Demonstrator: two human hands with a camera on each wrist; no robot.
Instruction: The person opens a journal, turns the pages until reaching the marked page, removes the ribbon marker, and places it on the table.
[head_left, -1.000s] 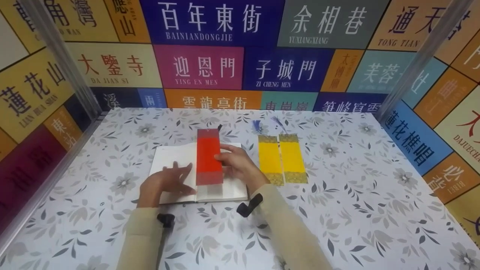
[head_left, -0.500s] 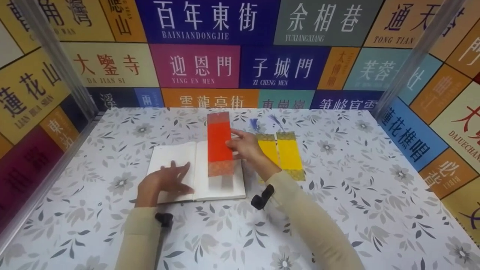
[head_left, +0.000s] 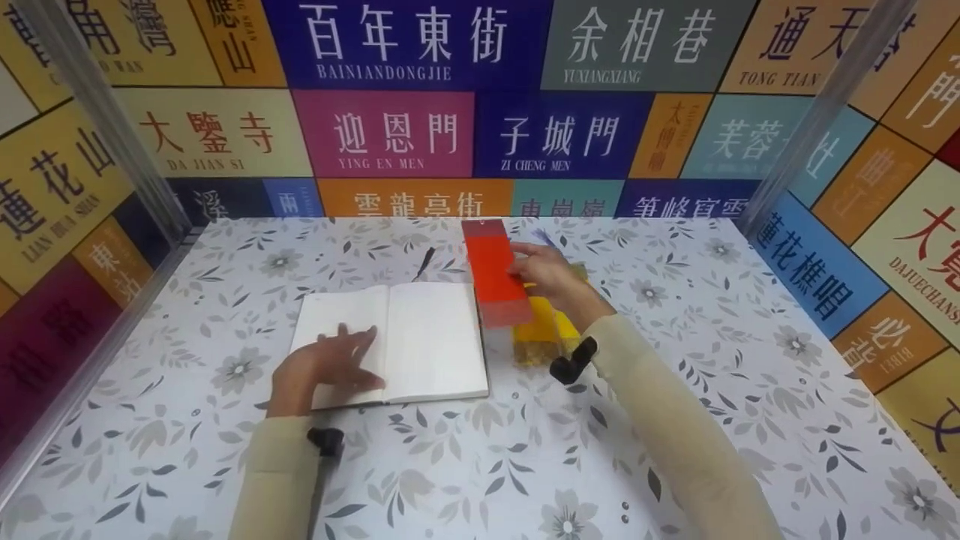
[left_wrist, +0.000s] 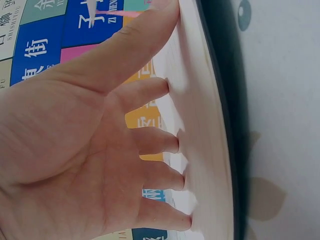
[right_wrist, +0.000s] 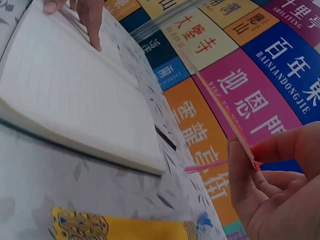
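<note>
An open notebook [head_left: 435, 345] with lined pages lies on the table. My left hand [head_left: 330, 367] rests on its left page, fingers spread and fingertips pressing the paper; the left wrist view shows its thumb [left_wrist: 135, 42] near the page edge too. Between thumb and fingers my right hand [head_left: 555, 277] pinches a red bookmark [head_left: 495, 270] by its right edge, held up beyond the notebook's right side. In the right wrist view the bookmark appears edge-on, with a pink tassel [right_wrist: 205, 167]. Two yellow bookmarks [head_left: 534, 330] lie below, partly hidden by the red one and the right hand.
A dark ribbon end [head_left: 424, 262] sticks out behind the notebook. One blue tassel [head_left: 544, 238] shows past the right hand. A flower-patterned cloth [head_left: 420, 465] covers the table, and walls with coloured name panels [head_left: 382, 135] enclose the back and sides.
My right hand has carried the red bookmark rightward and away from me, off the notebook's right page to over the yellow bookmarks. The left hand has stayed on the left page.
</note>
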